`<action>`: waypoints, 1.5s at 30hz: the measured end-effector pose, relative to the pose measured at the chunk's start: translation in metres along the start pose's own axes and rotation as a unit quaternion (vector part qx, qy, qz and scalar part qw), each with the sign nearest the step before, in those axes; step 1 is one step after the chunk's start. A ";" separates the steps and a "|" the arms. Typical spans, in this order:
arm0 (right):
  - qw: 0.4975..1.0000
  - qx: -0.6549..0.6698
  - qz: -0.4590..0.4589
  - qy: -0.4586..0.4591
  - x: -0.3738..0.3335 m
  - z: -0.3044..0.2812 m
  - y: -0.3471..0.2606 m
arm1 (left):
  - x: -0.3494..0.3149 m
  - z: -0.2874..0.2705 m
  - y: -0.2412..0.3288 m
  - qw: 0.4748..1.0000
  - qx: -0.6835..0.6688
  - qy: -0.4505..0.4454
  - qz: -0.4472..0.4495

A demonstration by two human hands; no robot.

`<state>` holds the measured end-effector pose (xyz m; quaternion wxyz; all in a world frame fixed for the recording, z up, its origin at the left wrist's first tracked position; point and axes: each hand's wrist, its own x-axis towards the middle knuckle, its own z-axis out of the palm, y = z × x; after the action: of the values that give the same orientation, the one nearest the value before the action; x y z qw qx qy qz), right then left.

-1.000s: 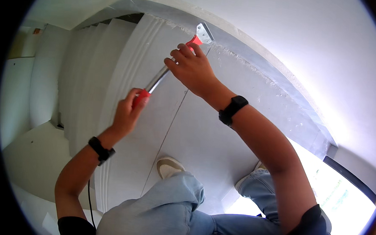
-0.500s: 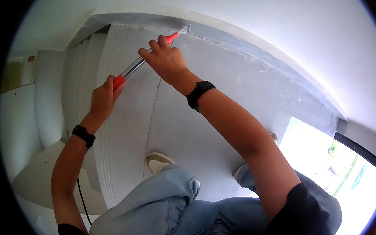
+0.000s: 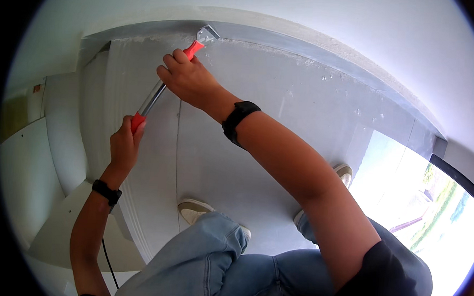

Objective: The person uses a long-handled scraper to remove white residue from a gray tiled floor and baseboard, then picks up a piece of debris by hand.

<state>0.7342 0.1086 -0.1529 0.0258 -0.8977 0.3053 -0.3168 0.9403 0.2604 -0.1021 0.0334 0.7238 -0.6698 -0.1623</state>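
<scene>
Both my hands are closed round a long-handled scraper (image 3: 154, 96) with red grips and a bare metal shaft. My left hand (image 3: 123, 147) holds the red grip at its lower end. Farther up, my right hand (image 3: 189, 80) wraps the shaft just below the upper red part. The scraper's blade (image 3: 206, 35) is at the seam where the grey floor (image 3: 249, 127) meets a grey skirting strip (image 3: 285, 43). Pale crumbs and a rough whitish line run along that seam. Part of the shaft is hidden behind my right fingers.
Above the strip rises a white wall (image 3: 329, 19). White ridged edging (image 3: 132, 223) runs down the left side, with pale panels (image 3: 30, 164) and a black cable (image 3: 109, 264) beyond. My shoes (image 3: 193, 210) stand on the floor. At right is a bright glazed opening (image 3: 406, 194) with a dark rail.
The scraper's blade has shifted left along the seam, and more of its face shows. Both hands have moved slightly left and down with it, still gripping. The view has shifted a little.
</scene>
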 end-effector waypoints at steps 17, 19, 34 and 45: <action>0.995 0.066 0.054 -0.058 -0.007 -0.012 0.004 | 0.009 0.014 0.002 0.997 -0.077 -0.025 0.002; 0.993 0.078 0.064 -0.061 -0.012 -0.017 0.007 | 0.010 0.015 0.007 0.998 -0.063 -0.004 0.020; 0.993 0.106 0.023 -0.033 0.003 -0.031 -0.009 | -0.017 -0.003 0.004 0.997 -0.066 0.036 0.000; 0.999 -0.015 -0.006 -0.039 -0.006 -0.047 -0.020 | -0.020 -0.077 0.038 0.998 0.063 0.009 -0.012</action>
<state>0.7130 0.1352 -0.1139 0.0224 -0.9114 0.3033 -0.2774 0.9247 0.2636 -0.0154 -0.0080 0.7340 -0.6695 -0.1134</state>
